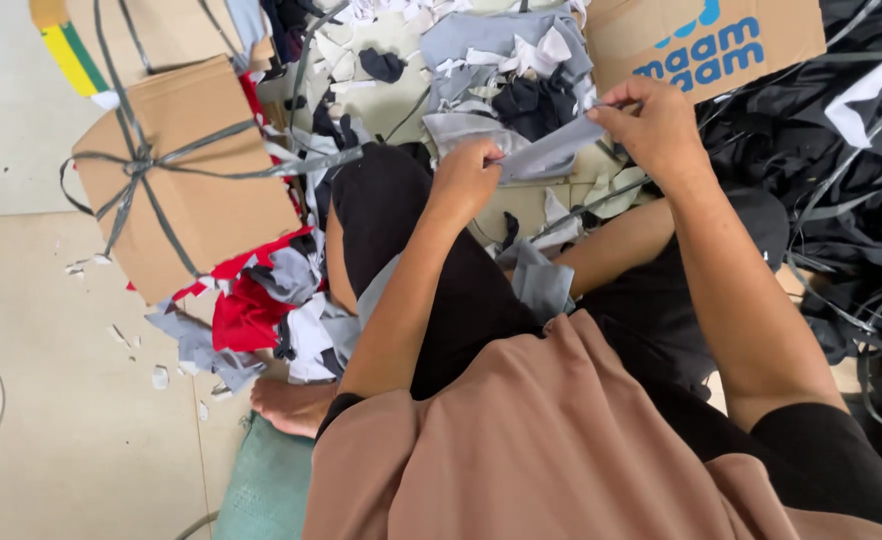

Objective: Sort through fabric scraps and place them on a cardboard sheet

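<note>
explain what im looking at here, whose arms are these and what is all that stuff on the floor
There is one picture, taken by a camera worn on a person's head, looking down at their own arms and lap. They sit on the floor. The left hand and right hand together hold a grey strip of cloth, each with a closed grip on it. Around the legs lie fabric scraps in grey, red, white and black. On the left sits a cardboard box tied with grey strips; a second cardboard box lies at top right, beside a pile of black cloth.
</note>
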